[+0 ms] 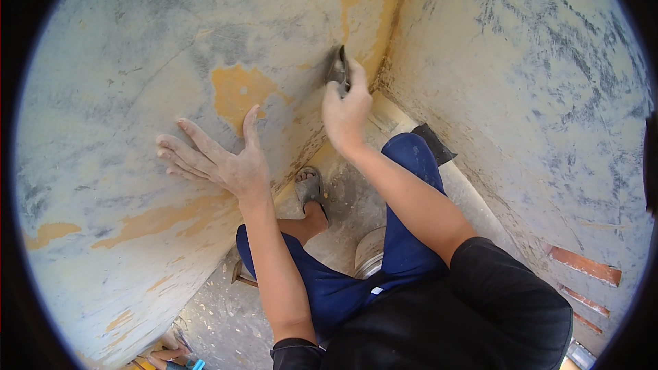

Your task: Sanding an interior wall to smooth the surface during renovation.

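My right hand (pixel 346 109) is closed around a dark, thin piece of sandpaper (pixel 338 72), pressed to the left wall close to the corner; its edges are blurred by motion. Lower and further left, my left hand (pixel 233 164) has its fingers spread, apparently resting against the same wall (pixel 151 75), and holds nothing. Both hands look dusty. The wall is whitish with grey smears, and a bare yellow patch (pixel 240 92) shows just above my left hand.
The right wall (pixel 521 75) meets the left one at a yellowish corner. On the floor by its base lies a black sheet (pixel 434 144). A pale bucket (pixel 371 250) stands between my legs. Reddish slots (pixel 586 265) open low in the right wall. Another person's limb (pixel 168 355) shows at lower left.
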`<state>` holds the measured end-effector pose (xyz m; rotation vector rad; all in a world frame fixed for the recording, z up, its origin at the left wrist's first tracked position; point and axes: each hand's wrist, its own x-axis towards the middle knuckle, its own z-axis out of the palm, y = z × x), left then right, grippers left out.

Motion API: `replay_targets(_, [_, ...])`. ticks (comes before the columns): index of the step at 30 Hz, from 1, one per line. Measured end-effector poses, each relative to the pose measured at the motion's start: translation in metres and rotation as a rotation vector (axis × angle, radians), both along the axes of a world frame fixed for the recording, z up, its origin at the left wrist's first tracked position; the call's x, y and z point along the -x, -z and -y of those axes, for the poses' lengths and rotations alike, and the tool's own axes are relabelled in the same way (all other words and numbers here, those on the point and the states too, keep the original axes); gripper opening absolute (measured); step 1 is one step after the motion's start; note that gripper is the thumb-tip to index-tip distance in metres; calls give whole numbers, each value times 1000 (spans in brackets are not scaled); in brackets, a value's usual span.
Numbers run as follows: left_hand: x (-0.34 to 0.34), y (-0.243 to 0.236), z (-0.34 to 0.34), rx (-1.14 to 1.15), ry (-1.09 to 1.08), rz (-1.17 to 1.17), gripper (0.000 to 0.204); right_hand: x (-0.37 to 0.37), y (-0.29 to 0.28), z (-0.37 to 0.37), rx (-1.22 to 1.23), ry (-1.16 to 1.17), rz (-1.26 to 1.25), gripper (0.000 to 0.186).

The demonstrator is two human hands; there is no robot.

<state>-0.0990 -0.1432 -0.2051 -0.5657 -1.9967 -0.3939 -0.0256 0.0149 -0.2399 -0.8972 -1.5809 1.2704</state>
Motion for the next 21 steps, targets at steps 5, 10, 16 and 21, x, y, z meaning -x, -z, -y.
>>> replay_targets(5, [-7,0,-6,-43,22,-49,101,-19,18,-33,504,-52,-264,37])
replay_targets(10, [-28,6,-17,-73,446,27,52,-40,11,-58,1184,-484,-480,21])
replay_targets(16, [-57,16,-58,-319,667,817,48,-51,-9,-43,1004,-664,-315,26])
replay_targets(21, [-57,12,-64,-431,606,1097,52,-54,-8,-46,890,-738,-282,33])
